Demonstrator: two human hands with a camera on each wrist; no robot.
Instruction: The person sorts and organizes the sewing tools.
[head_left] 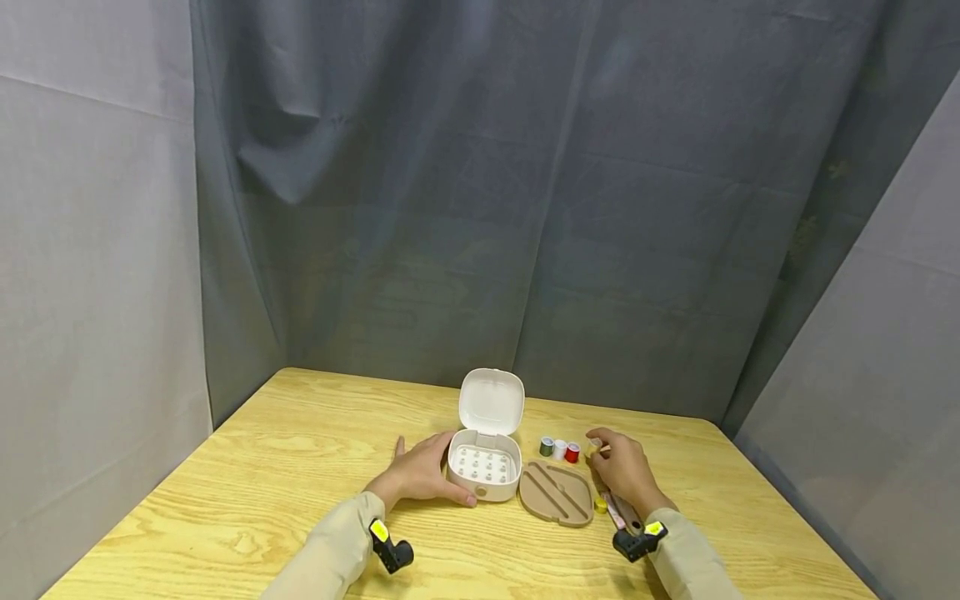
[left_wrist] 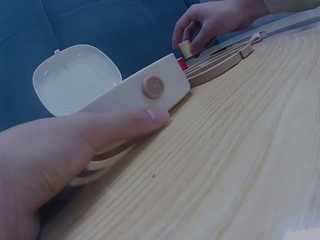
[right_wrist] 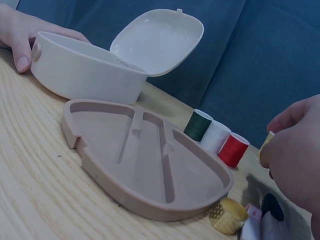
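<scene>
You have open counter [head_left: 247,467] to your left and along the near edge. Between your hands the box [head_left: 484,468] with its raised lid [head_left: 491,401] and the tray [head_left: 557,493] just beside it block the middle. Three spools [head_left: 559,449] stand behind the tray; a thimble [head_left: 601,504] lies just right of the tray.

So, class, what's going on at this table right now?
A person's left hand holds an open white plastic sewing box steady on the wooden table. Their right hand pinches a small yellow thread spool above the table. A tan divided tray lies beside the box, with green, white and red thread spools lined up behind it.
</scene>
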